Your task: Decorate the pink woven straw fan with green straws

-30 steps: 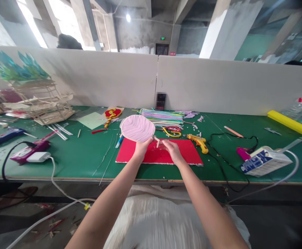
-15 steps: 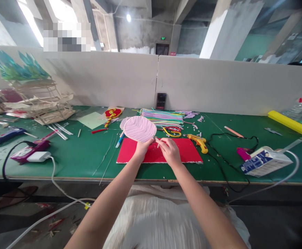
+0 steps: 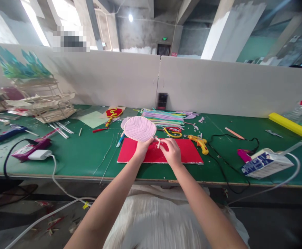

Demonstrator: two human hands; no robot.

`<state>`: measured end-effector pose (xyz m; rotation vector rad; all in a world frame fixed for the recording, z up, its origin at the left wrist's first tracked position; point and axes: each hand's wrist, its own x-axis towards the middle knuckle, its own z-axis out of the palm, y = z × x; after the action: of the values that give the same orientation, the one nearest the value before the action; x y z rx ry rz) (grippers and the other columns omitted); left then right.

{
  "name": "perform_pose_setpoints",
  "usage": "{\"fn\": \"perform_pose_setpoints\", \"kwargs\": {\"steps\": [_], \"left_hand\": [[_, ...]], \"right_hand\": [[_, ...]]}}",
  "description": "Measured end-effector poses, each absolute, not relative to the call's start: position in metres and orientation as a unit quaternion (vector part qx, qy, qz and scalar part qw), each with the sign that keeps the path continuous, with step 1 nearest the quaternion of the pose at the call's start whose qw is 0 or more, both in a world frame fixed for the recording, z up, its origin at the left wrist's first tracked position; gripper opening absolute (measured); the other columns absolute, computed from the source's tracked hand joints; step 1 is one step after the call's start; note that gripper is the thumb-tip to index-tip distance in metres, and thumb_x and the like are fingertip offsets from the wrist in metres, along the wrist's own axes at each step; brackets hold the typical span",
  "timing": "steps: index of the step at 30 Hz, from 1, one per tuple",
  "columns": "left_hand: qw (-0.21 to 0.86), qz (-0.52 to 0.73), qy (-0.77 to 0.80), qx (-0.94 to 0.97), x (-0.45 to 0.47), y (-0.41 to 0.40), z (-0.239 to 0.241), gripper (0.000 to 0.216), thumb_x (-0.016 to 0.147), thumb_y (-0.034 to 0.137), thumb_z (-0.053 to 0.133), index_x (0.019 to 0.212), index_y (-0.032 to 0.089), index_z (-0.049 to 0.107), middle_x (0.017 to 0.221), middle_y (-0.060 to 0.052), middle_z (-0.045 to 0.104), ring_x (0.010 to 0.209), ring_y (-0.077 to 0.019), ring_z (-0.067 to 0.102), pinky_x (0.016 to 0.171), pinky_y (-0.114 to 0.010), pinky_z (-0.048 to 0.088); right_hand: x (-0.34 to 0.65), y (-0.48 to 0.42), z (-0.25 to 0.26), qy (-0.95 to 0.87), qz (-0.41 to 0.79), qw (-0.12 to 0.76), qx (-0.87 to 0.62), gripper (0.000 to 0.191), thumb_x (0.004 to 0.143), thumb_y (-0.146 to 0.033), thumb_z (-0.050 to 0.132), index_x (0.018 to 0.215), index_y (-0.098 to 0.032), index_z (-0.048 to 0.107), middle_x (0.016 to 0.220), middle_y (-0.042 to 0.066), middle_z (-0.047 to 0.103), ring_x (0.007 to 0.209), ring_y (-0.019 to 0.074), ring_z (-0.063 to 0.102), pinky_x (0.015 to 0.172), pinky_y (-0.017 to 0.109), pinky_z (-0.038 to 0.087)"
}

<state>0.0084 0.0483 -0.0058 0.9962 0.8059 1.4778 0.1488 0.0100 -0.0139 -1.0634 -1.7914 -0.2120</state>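
My left hand point(image 3: 143, 148) grips the lower edge of a round fan point(image 3: 140, 129) covered in pale pink, leaf-patterned strips. The fan is tilted up above the red board point(image 3: 130, 152). From its lower right edge sticks a short, thin handle. At that handle, my right hand point(image 3: 171, 151) pinches a thin pale pink strip point(image 3: 158, 144), whose short end hangs below the fingers. Part of the strip is hidden by my fingers. Beyond the fan lies a bundle of pastel fuzzy strips point(image 3: 163, 117). Yellow-handled scissors point(image 3: 173, 132) lie behind the board.
A yellow glue gun point(image 3: 199, 143) lies right of the board, its black cord trailing right. A red-and-yellow fan point(image 3: 113, 113) is at the back left. A purple power unit point(image 3: 31, 149), a wooden tiered model point(image 3: 49, 102) and a blue-white carton point(image 3: 267, 163) stand farther out.
My right fingers have shifted slightly right along the handle, and more of the pale strip now shows. My left hand and the fan stay nearly still; the view has shifted a little.
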Motion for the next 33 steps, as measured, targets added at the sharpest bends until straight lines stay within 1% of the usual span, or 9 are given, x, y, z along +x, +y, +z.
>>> {"fn": "perform_pose_setpoints", "kwargs": {"steps": [5,8,10,14,16,19,22,28,33], "left_hand": [[0.541,0.633,0.345,0.433,0.008,0.048,-0.006,0.039,0.058,0.032,0.074,0.091,0.013,0.067,0.089,-0.009,0.070,0.091,-0.0249,0.063,0.085,-0.040,0.047],[0.536,0.630,0.352,0.438,0.008,0.050,-0.008,0.040,0.057,0.033,0.074,0.091,0.013,0.066,0.088,-0.009,0.070,0.088,-0.0242,0.064,0.082,-0.039,0.049],[0.535,0.626,0.353,0.444,0.009,0.052,-0.009,0.041,0.056,0.034,0.074,0.090,0.013,0.066,0.087,-0.009,0.069,0.084,-0.0239,0.064,0.079,-0.039,0.050],[0.513,0.627,0.352,0.470,0.010,0.053,-0.008,0.037,0.056,0.034,0.074,0.087,0.014,0.067,0.092,-0.008,0.069,0.087,-0.0235,0.063,0.078,-0.037,0.050],[0.505,0.629,0.344,0.481,0.011,0.052,-0.007,0.034,0.057,0.034,0.074,0.085,0.015,0.067,0.092,-0.007,0.069,0.087,-0.0227,0.062,0.079,-0.036,0.050],[0.501,0.627,0.339,0.490,0.011,0.051,-0.006,0.032,0.058,0.034,0.073,0.083,0.015,0.067,0.088,-0.007,0.069,0.084,-0.0221,0.063,0.077,-0.036,0.050],[0.496,0.628,0.346,0.490,0.010,0.051,-0.006,0.034,0.058,0.033,0.073,0.086,0.015,0.067,0.092,-0.008,0.068,0.087,-0.0224,0.062,0.080,-0.037,0.049],[0.490,0.615,0.337,0.518,0.010,0.054,-0.009,0.035,0.058,0.032,0.073,0.088,0.015,0.067,0.101,-0.009,0.067,0.099,-0.0239,0.059,0.091,-0.039,0.043],[0.491,0.613,0.330,0.524,0.010,0.053,-0.010,0.036,0.058,0.033,0.074,0.089,0.015,0.067,0.101,-0.009,0.067,0.101,-0.0241,0.058,0.092,-0.040,0.042]], "right_hand": [[0.148,0.010,-0.016,-0.738,-0.070,0.507,-0.440,0.014,0.084,-0.025,0.053,0.096,-0.020,0.060,0.088,0.008,0.062,0.089,0.0204,0.057,0.081,0.035,0.047],[0.147,0.012,-0.017,-0.715,-0.013,0.543,-0.440,0.013,0.084,-0.028,0.053,0.088,-0.020,0.061,0.082,0.007,0.062,0.083,0.0190,0.058,0.077,0.034,0.047],[0.148,0.014,-0.017,-0.686,0.061,0.574,-0.442,0.015,0.082,-0.032,0.055,0.080,-0.019,0.061,0.077,0.005,0.061,0.076,0.0175,0.058,0.072,0.032,0.048],[0.151,0.017,-0.013,-0.604,0.284,0.595,-0.447,0.024,0.076,-0.041,0.060,0.069,-0.018,0.059,0.064,0.001,0.060,0.061,0.0150,0.056,0.060,0.028,0.046],[0.153,0.018,-0.011,-0.571,0.365,0.593,-0.435,0.026,0.073,-0.043,0.062,0.067,-0.017,0.060,0.059,0.000,0.059,0.058,0.0139,0.054,0.060,0.028,0.044],[0.155,0.020,-0.012,-0.532,0.446,0.591,-0.412,0.026,0.071,-0.043,0.064,0.068,-0.017,0.064,0.058,-0.001,0.058,0.058,0.0127,0.053,0.061,0.028,0.044],[0.157,0.023,-0.016,-0.489,0.526,0.576,-0.391,0.025,0.070,-0.042,0.065,0.072,-0.017,0.066,0.059,0.000,0.057,0.056,0.0118,0.053,0.056,0.026,0.043],[0.158,0.026,-0.015,-0.431,0.627,0.550,-0.345,0.026,0.063,-0.039,0.070,0.065,-0.017,0.057,0.057,-0.002,0.052,0.054,0.0114,0.051,0.051,0.025,0.042],[0.158,0.024,-0.014,-0.459,0.615,0.535,-0.354,0.027,0.068,-0.041,0.066,0.068,-0.017,0.053,0.057,-0.003,0.048,0.054,0.0113,0.051,0.051,0.026,0.044]]}}
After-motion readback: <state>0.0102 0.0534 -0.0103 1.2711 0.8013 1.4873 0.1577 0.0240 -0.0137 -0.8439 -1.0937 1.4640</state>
